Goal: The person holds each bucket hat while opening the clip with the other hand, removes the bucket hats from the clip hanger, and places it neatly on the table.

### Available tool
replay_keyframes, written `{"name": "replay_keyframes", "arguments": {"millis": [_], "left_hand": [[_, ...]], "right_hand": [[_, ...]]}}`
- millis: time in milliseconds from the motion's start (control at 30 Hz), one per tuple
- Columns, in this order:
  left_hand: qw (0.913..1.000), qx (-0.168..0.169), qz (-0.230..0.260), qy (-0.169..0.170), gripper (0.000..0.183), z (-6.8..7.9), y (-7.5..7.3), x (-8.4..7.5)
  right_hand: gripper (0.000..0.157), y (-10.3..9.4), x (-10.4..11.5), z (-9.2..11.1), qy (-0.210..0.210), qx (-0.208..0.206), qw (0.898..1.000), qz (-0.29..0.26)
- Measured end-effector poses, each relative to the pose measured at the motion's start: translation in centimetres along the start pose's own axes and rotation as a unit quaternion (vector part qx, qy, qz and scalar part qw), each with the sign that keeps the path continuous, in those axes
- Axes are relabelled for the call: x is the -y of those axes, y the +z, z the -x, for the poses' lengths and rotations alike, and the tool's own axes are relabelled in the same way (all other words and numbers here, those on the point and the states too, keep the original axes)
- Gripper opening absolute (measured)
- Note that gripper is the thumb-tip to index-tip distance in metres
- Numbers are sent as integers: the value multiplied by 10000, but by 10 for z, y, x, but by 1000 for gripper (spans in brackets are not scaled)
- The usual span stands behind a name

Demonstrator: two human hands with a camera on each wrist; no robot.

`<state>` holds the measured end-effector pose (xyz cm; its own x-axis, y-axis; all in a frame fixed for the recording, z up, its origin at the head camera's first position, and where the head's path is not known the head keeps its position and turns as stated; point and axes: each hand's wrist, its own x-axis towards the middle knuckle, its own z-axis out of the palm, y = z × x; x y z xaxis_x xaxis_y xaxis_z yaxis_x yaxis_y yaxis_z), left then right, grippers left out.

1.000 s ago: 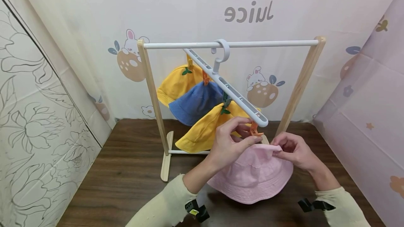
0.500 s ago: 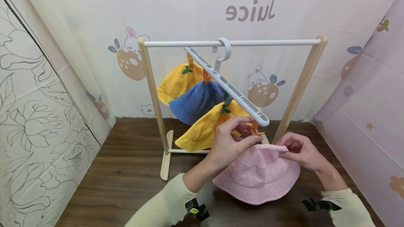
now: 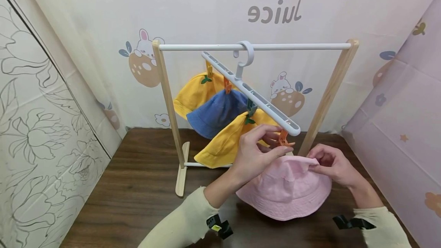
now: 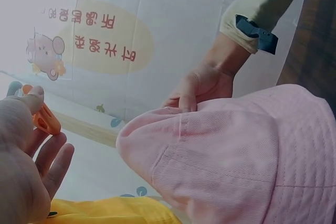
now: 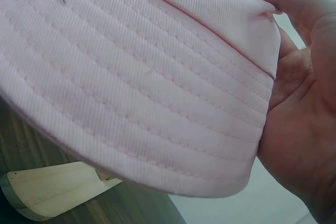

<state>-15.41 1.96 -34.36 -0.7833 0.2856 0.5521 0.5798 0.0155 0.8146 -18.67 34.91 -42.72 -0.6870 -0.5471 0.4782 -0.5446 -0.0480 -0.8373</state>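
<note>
The left hand [image 3: 253,148] pinches the orange clip [image 3: 283,139] under the near end of the white hanger [image 3: 267,105]. The right hand [image 3: 333,164] holds the pink bucket hat [image 3: 289,192] by its crown, below the clip (apart from it).

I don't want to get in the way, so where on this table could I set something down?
Widest: bare table between the flowered curtain and the rack's left foot. Smaller: in front, between the sleeves. Crowded: around the hanger, where hats hang, the left hand pinches an orange clip and the right hand holds the pink hat.
</note>
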Motion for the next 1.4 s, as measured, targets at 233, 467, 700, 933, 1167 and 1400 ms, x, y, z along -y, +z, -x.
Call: {"name": "replay_keyframes", "arguments": {"millis": [233, 467, 700, 933, 1167, 1400], "left_hand": [[10000, 36, -25, 73, 42, -1, 0, -1], [9998, 26, -100, 191, 42, -2, 1, -1], [9997, 77, -155, 192, 42, -4, 1, -3], [9994, 73, -135, 304, 42, -5, 0, -5], [9991, 56, -146, 390, 42, -6, 0, -6], [9987, 8, -137, 490, 40, -4, 0, -3]], "right_hand": [[61, -1, 1, 1, 99, -1, 9999, 26], [61, 0, 1, -1, 60, 11, 10000, -74], [62, -1, -1, 1, 116, 27, 9998, -131], [61, 0, -3, 2, 117, 46, 9997, -200], [62, 0, -3, 3, 82, 30, 9998, -164], [64, -2, -3, 5, 219, 80, 9997, -13]]}}
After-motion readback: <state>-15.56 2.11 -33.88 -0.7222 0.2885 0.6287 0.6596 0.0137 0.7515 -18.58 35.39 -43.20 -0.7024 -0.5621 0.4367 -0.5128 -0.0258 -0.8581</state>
